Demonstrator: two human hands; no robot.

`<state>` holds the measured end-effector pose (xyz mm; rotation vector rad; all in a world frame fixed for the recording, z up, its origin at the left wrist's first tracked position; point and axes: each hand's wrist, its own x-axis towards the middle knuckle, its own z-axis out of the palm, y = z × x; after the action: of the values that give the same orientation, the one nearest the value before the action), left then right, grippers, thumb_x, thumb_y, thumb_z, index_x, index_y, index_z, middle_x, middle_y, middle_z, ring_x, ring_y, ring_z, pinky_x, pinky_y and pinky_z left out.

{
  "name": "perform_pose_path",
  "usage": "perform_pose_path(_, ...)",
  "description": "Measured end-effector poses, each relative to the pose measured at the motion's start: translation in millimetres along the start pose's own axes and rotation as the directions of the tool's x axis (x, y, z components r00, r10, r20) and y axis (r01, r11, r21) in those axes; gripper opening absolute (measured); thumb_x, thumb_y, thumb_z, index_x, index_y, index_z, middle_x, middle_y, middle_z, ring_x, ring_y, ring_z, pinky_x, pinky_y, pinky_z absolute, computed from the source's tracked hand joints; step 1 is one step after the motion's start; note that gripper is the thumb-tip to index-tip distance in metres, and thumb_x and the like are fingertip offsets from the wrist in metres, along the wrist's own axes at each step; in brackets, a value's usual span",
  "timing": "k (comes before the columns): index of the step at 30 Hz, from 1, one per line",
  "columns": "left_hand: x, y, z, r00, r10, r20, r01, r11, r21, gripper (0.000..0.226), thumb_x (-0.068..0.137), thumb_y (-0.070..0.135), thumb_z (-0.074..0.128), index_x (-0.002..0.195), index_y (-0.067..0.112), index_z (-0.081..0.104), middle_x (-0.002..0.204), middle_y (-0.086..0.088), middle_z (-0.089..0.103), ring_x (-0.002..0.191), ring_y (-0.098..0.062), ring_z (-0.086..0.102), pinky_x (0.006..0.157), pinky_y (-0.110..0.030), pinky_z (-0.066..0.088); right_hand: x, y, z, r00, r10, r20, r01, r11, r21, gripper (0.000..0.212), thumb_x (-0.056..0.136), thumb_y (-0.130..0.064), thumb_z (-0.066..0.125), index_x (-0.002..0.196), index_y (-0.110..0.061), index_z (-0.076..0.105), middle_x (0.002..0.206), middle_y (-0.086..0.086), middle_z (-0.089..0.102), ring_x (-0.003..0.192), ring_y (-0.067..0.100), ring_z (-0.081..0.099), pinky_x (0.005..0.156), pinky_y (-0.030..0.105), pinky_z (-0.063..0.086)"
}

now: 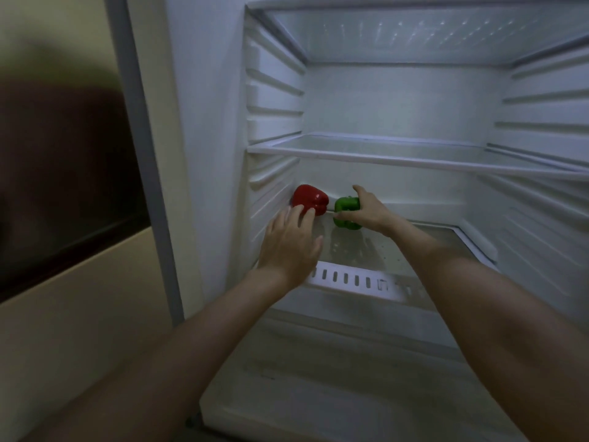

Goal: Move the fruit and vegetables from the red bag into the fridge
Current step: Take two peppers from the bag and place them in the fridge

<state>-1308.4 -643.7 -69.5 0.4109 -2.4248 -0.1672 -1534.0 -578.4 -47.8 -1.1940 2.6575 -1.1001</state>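
Both hands reach deep into the fridge: left hand spread, fingertips touching the red pepper at ten o'clock, right hand gripping the green pepper, best lowered flat onto the shelf before letting go.

Red pepper and green pepper crowd the shelf's back-left corner; its right half lies free

You're looking at a glossy red bell pepper with a bright highlight and a smooth, shiny green bell pepper. Beneath them the clear glass shelf is reflective; the white moulded plastic fridge walls look ribbed and semi-matt.
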Motion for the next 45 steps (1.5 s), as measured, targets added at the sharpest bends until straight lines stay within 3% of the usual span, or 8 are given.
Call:
perform_pose_path(5, -5, 6, -14, 0.999, -0.007, 0.047, 0.007, 1.0, -0.014, 0.054, 0.096, 0.034, 0.043, 0.144, 0.015, 0.029, 0.151, -0.005, 0.029, 0.14, -0.023, 0.024, 0.115, -0.04, 0.021, -31, -12, -14, 0.999, -0.026, -0.022, 0.022, 0.986, -0.163, 0.096, 0.075, -0.051, 0.07, 0.149, -0.018, 0.018, 0.15, 0.012, 0.027, 0.134, 0.029, 0.032, 0.109, 0.043, 0.031)
perform_pose_path(11, -13, 7, -29, 0.997, -0.005, 0.072, 0.007, 0.999, -0.033, 0.049, 0.095, 0.032, 0.044, 0.14, 0.018, 0.032, 0.148, -0.004, 0.031, 0.137, -0.025, 0.027, 0.112, -0.04, 0.024, -104, -50, -23, 0.991, -0.048, -0.126, 0.008, 0.954, -0.3, 0.065, 0.086, -0.045, 0.059, 0.14, -0.016, 0.037, 0.142, 0.01, 0.038, 0.13, 0.024, 0.036, 0.105, 0.037, 0.032)
perform_pose_path(14, -16, 2, -25, 0.997, 0.035, 0.07, -0.034, 0.999, -0.017, 0.04, 0.093, 0.032, 0.044, 0.13, 0.018, 0.041, 0.141, -0.005, 0.038, 0.13, -0.026, 0.034, 0.107, -0.041, 0.03, -145, -60, -19, 0.97, -0.107, -0.219, 0.013, 0.92, -0.391, 0.052, 0.092, -0.039, 0.053, 0.134, -0.01, 0.044, 0.14, 0.013, 0.041, 0.131, 0.025, 0.034, 0.106, 0.037, 0.031)
perform_pose_path(19, -31, 5, -18, 0.992, 0.101, 0.074, -0.101, 0.995, -0.007, 0.036, 0.09, 0.032, 0.047, 0.123, 0.016, 0.045, 0.122, -0.005, 0.046, 0.109, -0.026, 0.043, 0.094, -0.041, 0.04, -206, -57, -14, 0.953, -0.073, -0.293, -0.097, 0.845, -0.526, 0.051, 0.096, -0.042, 0.043, 0.138, -0.013, 0.04, 0.146, 0.011, 0.034, 0.136, 0.025, 0.029, 0.106, 0.04, 0.032)
perform_pose_path(23, -60, 20, -22, 0.983, 0.16, 0.093, -0.161, 0.987, 0.012, 0.042, 0.092, 0.036, 0.046, 0.127, 0.011, 0.044, 0.126, -0.011, 0.048, 0.113, -0.029, 0.044, 0.098, -0.044, 0.039, -257, -51, -20, 0.944, -0.006, -0.33, -0.178, 0.832, -0.525, 0.049, 0.097, -0.039, 0.041, 0.139, -0.013, 0.04, 0.147, 0.012, 0.034, 0.137, 0.027, 0.028, 0.107, 0.039, 0.028)
perform_pose_path(32, -116, 56, -74, 0.973, 0.228, 0.017, -0.228, 0.974, 0.0, 0.045, 0.093, 0.033, 0.043, 0.133, 0.012, 0.041, 0.134, -0.009, 0.044, 0.118, -0.028, 0.041, 0.101, -0.041, 0.035, -344, -76, -43, 0.92, -0.008, -0.392, -0.226, 0.806, -0.547, 0.044, 0.097, -0.034, 0.042, 0.131, -0.006, 0.046, 0.134, 0.013, 0.044, 0.131, 0.028, 0.032, 0.104, 0.038, 0.031)
perform_pose_path(35, -152, 66, -90, 0.978, 0.195, 0.072, -0.193, 0.981, -0.024, 0.049, 0.093, 0.031, 0.043, 0.138, 0.012, 0.036, 0.142, -0.01, 0.037, 0.128, -0.028, 0.034, 0.106, -0.043, 0.031, -383, -83, -39, 0.926, -0.014, -0.376, -0.219, 0.794, -0.568, 0.044, 0.096, -0.034, 0.043, 0.13, -0.007, 0.046, 0.135, 0.015, 0.043, 0.131, 0.029, 0.031, 0.105, 0.04, 0.033)
perform_pose_path(45, -274, 90, -131, 0.953, 0.223, 0.205, -0.214, 0.975, -0.062, 0.052, 0.095, 0.035, 0.042, 0.142, 0.014, 0.032, 0.15, -0.012, 0.03, 0.135, -0.03, 0.029, 0.11, -0.043, 0.025, -532, -93, -20, 0.917, 0.046, -0.396, -0.276, 0.79, -0.548, 0.043, 0.093, -0.029, 0.048, 0.126, -0.002, 0.05, 0.125, 0.02, 0.051, 0.124, 0.033, 0.038, 0.105, 0.041, 0.032)
